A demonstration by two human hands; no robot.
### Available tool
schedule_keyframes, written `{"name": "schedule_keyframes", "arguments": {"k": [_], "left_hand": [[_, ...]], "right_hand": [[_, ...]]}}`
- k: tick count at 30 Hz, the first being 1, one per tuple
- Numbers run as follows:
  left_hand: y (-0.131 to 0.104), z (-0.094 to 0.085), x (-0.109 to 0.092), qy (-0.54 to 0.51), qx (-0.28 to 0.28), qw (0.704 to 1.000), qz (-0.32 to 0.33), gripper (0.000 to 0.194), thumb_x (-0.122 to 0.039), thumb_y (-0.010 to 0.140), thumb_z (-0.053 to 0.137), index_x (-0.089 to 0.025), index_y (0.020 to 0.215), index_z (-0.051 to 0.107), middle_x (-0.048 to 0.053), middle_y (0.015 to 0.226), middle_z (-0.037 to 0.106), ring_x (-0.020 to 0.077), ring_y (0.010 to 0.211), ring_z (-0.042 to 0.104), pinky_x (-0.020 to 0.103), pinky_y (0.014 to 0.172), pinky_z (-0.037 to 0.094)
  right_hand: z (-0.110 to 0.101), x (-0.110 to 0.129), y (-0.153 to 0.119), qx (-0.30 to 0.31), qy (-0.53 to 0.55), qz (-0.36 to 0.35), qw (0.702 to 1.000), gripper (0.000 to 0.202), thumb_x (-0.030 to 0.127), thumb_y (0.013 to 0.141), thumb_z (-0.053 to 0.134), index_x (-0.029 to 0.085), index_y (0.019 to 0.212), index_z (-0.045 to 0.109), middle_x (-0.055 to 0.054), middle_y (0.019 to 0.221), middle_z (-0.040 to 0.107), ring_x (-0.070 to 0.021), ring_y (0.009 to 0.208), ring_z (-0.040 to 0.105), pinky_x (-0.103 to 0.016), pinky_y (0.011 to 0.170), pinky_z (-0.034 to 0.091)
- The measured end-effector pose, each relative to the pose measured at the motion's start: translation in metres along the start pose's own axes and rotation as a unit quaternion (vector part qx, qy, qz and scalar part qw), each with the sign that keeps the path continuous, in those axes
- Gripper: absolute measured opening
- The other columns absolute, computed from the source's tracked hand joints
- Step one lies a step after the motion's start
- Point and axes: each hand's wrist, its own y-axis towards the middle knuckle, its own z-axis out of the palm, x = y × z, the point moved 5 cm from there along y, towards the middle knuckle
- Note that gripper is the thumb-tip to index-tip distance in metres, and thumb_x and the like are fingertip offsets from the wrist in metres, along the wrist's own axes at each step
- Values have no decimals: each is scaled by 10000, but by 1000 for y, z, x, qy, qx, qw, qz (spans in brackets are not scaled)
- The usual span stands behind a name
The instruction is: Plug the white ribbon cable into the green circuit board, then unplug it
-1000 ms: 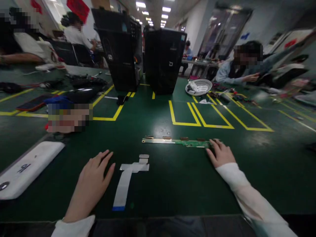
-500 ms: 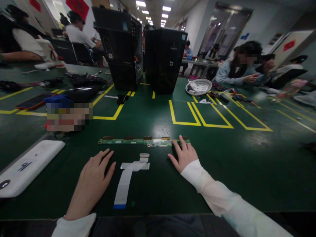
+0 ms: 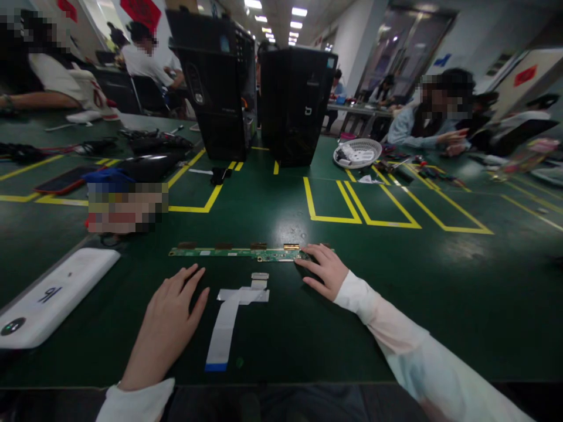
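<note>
A long, narrow green circuit board [image 3: 233, 253] with gold-brown tabs along its far edge lies on the green table. My right hand [image 3: 324, 269] rests over the board's right end, fingers spread and touching it, hiding part of that end. Nearer the table's front edge, my left hand [image 3: 169, 316] lies flat with its fingers apart, holding nothing. Just right of it is a white flat ribbon cable [image 3: 223, 337], folded near the top, with a connector at its far end and a blue strip at its near end.
Two black computer towers [image 3: 215, 99] stand at the back. A white device [image 3: 57, 299] lies at the left, below a blue and red bundle partly blurred out. A white basket [image 3: 357, 153] sits back right, near tools. Yellow tape [image 3: 336, 220] marks the table. Several people sit around.
My right hand has turned and shifted slightly right, its fingers now pointing left over the board. The board has slid a little left. My left hand stays about where it was.
</note>
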Motion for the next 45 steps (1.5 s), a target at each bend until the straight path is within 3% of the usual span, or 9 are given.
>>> {"name": "schedule_keyframes", "arguments": {"k": [7, 14, 22, 26, 28, 32, 35, 40, 45], "left_hand": [[-1, 0, -1, -3, 8, 1000, -7, 586, -485, 953, 289, -109, 1334, 528, 169, 1385, 528, 342, 1273, 498, 524, 1067, 407], [-1, -2, -1, -13, 7, 1000, -11, 563, -481, 950, 314, -128, 1335, 524, 174, 1384, 532, 333, 1280, 499, 527, 1066, 410], [0, -2, 1, -22, 3, 1000, -11, 537, -467, 943, 344, -140, 1322, 539, 176, 1377, 548, 346, 1282, 503, 550, 1059, 415], [0, -3, -1, -51, -1, 999, 1, 520, -440, 948, 368, -132, 1332, 535, 173, 1395, 530, 339, 1299, 486, 551, 1079, 399], [0, -6, -10, -84, 3, 996, 34, 489, -415, 955, 381, -160, 1346, 526, 144, 1417, 518, 309, 1322, 468, 525, 1090, 403], [0, -15, -45, -122, 54, 978, 159, 437, -363, 957, 441, -275, 1382, 491, 34, 1469, 488, 240, 1382, 406, 450, 1101, 424], [3, -21, -70, -126, 78, 962, 228, 438, -321, 965, 438, -272, 1399, 474, 19, 1473, 490, 222, 1394, 390, 423, 1107, 427], [10, -16, -93, -131, 117, 953, 247, 448, -326, 974, 420, -234, 1411, 458, 64, 1436, 530, 207, 1297, 511, 396, 1062, 468], [19, -11, -118, -123, 120, 952, 254, 469, -363, 953, 462, -190, 1389, 477, 111, 1423, 534, 251, 1293, 509, 419, 1041, 467]], "right_hand": [[3, -8, 8, 3, 59, -15, 998, 442, 445, 967, 422, 181, 1276, 595, -170, 1307, 521, -280, 1195, 482, -492, 990, 437], [9, -10, 22, -3, 47, -10, 999, 414, 440, 956, 454, 181, 1221, 638, -156, 1248, 562, -267, 1106, 526, -468, 943, 462], [6, -9, 15, 44, 36, 18, 998, 428, 426, 934, 500, 204, 1291, 583, -145, 1334, 543, -269, 1258, 479, -589, 1113, 252], [8, -11, 14, 44, 43, 10, 998, 455, 433, 921, 518, 199, 1307, 576, -151, 1345, 536, -278, 1258, 481, -593, 1100, 279], [9, -11, 14, 43, 45, 4, 998, 463, 433, 922, 516, 193, 1314, 571, -156, 1348, 533, -282, 1257, 481, -588, 1086, 307], [11, -11, 14, 42, 44, -3, 998, 466, 424, 931, 504, 187, 1328, 561, -159, 1355, 525, -279, 1262, 476, -582, 1089, 311], [9, -11, 14, 43, 42, -3, 998, 468, 421, 934, 500, 189, 1337, 555, -157, 1360, 522, -280, 1265, 474, -579, 1092, 311], [5, -9, 14, 59, 42, -7, 997, 466, 406, 945, 485, 189, 1354, 539, -168, 1375, 507, -280, 1277, 468, -578, 1089, 317], [6, -8, 14, 52, 34, 4, 998, 449, 396, 938, 499, 203, 1340, 553, -155, 1362, 521, -269, 1273, 471, -554, 1085, 332]]}}
